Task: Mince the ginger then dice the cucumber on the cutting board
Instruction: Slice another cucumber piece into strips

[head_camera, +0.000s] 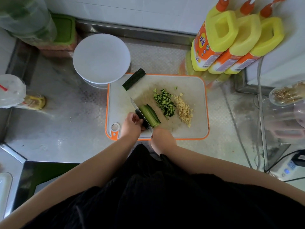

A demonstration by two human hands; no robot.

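Observation:
A white cutting board (191, 83) with an orange rim lies on the steel counter. On it, a pile of minced ginger (184, 110) sits to the right of a pile of diced cucumber (165, 103). Long cucumber strips (151, 115) lie near the front, with the knife (136, 105) blade running lengthwise along their left side. My left hand (132, 125) holds the dark cucumber piece left of the blade, fingers curled. My right hand (162, 138) grips the knife's handle, which is hidden under it. Another dark cucumber chunk (134, 79) rests at the board's far left corner.
A white plate (101, 57) stands just beyond the board's left corner. Three yellow bottles (231, 43) stand at the back right. A plastic cup (11, 90) sits at the left, and cables and a small scale (288, 167) at the right.

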